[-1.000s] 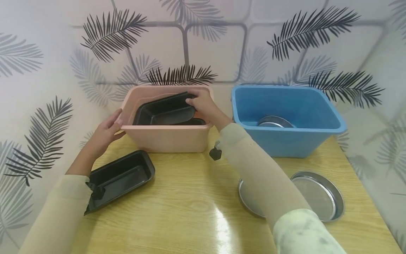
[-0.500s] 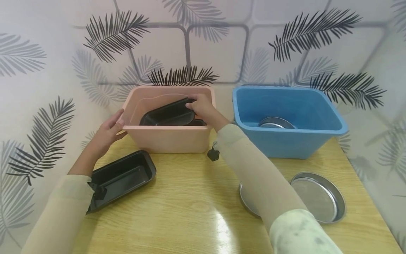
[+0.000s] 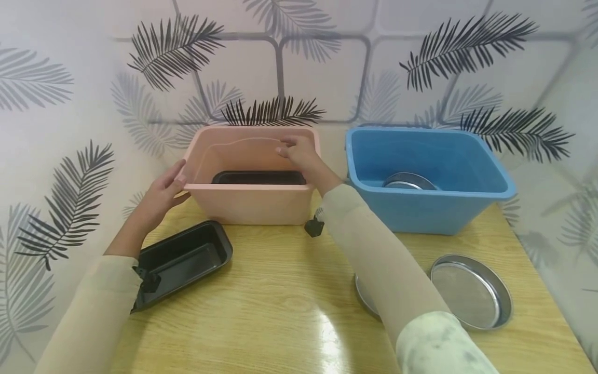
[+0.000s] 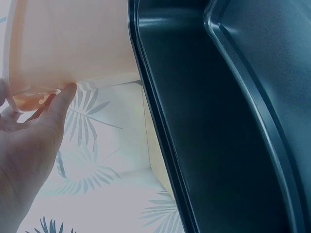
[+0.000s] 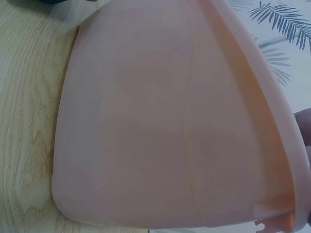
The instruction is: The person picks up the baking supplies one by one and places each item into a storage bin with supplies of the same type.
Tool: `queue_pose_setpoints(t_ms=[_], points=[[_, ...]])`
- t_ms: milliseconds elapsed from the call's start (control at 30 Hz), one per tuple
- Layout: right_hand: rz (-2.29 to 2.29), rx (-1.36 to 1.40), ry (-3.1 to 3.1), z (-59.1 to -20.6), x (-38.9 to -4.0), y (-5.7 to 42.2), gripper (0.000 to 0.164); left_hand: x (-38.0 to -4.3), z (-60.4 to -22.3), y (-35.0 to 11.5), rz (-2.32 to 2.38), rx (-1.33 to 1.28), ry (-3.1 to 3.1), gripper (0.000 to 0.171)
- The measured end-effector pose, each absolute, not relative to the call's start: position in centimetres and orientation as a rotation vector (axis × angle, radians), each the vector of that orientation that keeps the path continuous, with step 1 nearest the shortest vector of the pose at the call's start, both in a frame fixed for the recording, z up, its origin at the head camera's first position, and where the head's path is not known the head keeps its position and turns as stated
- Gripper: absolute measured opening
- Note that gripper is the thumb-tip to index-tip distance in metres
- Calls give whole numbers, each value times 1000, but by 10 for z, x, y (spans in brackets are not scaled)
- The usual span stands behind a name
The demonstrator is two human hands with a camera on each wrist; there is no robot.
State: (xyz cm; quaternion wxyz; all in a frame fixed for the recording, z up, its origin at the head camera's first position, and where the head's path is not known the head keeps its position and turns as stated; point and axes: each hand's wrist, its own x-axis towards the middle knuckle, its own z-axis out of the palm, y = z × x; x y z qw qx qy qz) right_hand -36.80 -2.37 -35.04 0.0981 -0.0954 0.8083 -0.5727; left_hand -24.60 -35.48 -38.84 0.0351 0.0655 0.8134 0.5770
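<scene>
My left hand (image 3: 161, 195) holds the left end of a pink plastic tub (image 3: 247, 205), thumb at the rim and fingers below it. The left wrist view shows the same fingers (image 4: 60, 104) at the tub's edge. Inside the tub lies a black loaf pan (image 3: 257, 177), mostly hidden by the front wall. Over the tub's right side hovers my right hand (image 3: 301, 156), fingers loosely bent and holding nothing. Another black loaf pan (image 3: 187, 259) rests on the table beneath my left forearm, and it looms large in the left wrist view.
A blue plastic tub (image 3: 416, 213) stands to the right with a round metal pan (image 3: 411, 179) in it. Two more round pans are on the table: one (image 3: 472, 293) at the right, the other (image 3: 365, 296) partly under my right sleeve. A patterned wall rises behind both tubs.
The loaf pan my right hand held at a tilt has gone down into the pink tub, and that hand has let it go. My left hand stays on the rim.
</scene>
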Motion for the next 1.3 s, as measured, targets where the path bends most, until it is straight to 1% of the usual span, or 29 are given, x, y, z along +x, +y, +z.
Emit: queue_pose_setpoints(t_ms=[200,367,700,967,1300], points=[[-1709,-278,2346,-350,-367,-23,49,-246,-389,-354,1787,186,2484,67],[-1769,-335,2271,-349,-364,-21,53,-247,-390,-354,1789,195,2487,67],[-1864,-443,2174,-345,-355,-19,55,-246,-390,-354,1794,200,2488,66],[-1884,-546,2155,-334,-336,-15,52,-247,-389,-354,1799,176,2493,66],[-1905,-687,2055,-324,-294,-15,54,-248,-390,-355,1818,192,2464,65]])
